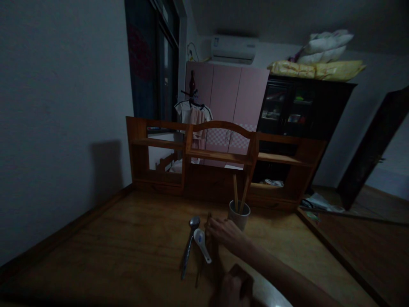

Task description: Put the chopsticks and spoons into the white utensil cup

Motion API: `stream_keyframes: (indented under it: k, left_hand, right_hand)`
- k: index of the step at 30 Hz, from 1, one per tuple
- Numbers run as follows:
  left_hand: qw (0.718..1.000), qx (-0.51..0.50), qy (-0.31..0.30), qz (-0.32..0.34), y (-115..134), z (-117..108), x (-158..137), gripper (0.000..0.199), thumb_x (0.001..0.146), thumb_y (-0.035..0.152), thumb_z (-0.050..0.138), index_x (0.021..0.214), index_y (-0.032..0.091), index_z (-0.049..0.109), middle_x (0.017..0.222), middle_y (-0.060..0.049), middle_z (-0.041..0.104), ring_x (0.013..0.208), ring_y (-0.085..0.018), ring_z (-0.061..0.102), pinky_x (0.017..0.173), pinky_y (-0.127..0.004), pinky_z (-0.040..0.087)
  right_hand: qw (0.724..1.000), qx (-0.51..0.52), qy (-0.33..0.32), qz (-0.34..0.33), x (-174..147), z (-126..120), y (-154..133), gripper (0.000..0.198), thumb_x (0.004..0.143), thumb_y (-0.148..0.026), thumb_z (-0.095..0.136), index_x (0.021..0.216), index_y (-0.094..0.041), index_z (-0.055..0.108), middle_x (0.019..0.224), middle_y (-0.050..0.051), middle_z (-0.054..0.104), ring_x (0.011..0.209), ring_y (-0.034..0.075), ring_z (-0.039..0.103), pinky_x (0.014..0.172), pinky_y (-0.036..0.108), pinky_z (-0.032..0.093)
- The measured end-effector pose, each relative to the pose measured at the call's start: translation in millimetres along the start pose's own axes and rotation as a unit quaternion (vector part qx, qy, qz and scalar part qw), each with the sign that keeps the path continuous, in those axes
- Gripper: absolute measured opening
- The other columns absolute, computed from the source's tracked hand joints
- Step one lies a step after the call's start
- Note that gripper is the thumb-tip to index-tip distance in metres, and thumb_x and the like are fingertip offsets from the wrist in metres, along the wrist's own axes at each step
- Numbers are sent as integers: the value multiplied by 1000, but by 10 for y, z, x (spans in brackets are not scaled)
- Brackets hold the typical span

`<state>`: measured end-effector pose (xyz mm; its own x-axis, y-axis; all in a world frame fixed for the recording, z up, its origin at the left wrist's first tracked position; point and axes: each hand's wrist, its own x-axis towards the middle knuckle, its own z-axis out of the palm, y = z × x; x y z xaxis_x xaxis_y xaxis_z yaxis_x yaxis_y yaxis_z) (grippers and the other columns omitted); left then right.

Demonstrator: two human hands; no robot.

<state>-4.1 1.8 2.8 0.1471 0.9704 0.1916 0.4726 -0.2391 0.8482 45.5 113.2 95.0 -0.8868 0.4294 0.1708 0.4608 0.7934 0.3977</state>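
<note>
My right hand [223,230] reaches in from the lower right. Its fingers are closed on the upper part of a thin wooden chopstick [209,215], whose tip shows beyond them. To the left of those fingers lie a white ceramic spoon [200,241] with a blue mark and a long-handled metal spoon [188,251]. A thin stick end [197,279] pokes out below the white spoon. My left hand [234,288] is low in the view, dark and blurred, with curled fingers; whatever it may hold is hidden. Behind my right hand stands a light cup [238,219] with chopsticks [236,194] in it.
A wooden tabletop [137,243] carries these things. Along its far side runs a low wooden shelf unit [220,157]. A white wall [64,106] borders the left side. At the lower right edge, a pale shiny surface [271,294] shows beneath my right forearm. The room is dim.
</note>
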Motion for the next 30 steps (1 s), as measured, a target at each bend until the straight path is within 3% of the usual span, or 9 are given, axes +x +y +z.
stream_keyframes:
  k: [4,8,13,19,22,25,30]
  left_hand:
    - [999,24,-17,-17,27,-14,3,33,80,13,51,104,22,72,111,-10,68,105,-25,62,92,-32,46]
    - [999,11,-28,30,4,-8,41,35,74,5,51,97,20,73,104,-11,69,100,-25,63,87,-31,47]
    - [999,-1,-18,28,64,-34,24,32,76,6,50,90,22,73,99,-7,67,93,-22,65,81,-30,47]
    - [998,-12,-31,51,98,-47,24,30,76,6,52,90,21,74,98,-8,67,94,-23,64,82,-29,46]
    - [996,-13,-49,68,127,-79,12,28,78,10,53,91,22,74,96,-7,68,93,-22,64,80,-28,47]
    - [995,-36,-57,80,172,-122,-19,26,79,14,56,94,24,74,99,-6,70,95,-21,65,83,-28,47]
    - [974,-226,-11,7,157,-148,-10,25,81,32,64,101,19,70,97,-9,70,81,-20,66,72,-28,52]
  right_hand:
    - [999,-20,-2,-25,41,184,-21,44,87,-5,63,127,-19,48,126,11,51,102,27,54,64,33,49]
    - [998,-30,-5,-57,55,337,-63,24,91,-10,64,113,-18,56,109,8,58,90,25,56,61,33,47]
    - [991,-25,1,-131,9,327,-20,5,97,-13,59,98,-18,59,94,4,60,82,21,55,58,31,41]
    - [986,-3,5,-169,-44,279,122,7,98,-13,57,99,-20,60,85,2,60,75,20,54,54,29,37]
    - [989,24,24,-145,-73,187,215,10,99,-11,54,99,-19,59,88,3,60,77,19,55,56,28,38]
    - [993,71,61,-77,-159,-22,278,8,98,-10,54,98,-16,58,91,4,61,77,18,57,61,27,41]
    - [969,172,150,92,-533,-492,162,15,102,-14,43,96,-17,56,84,3,60,68,15,59,57,23,44]
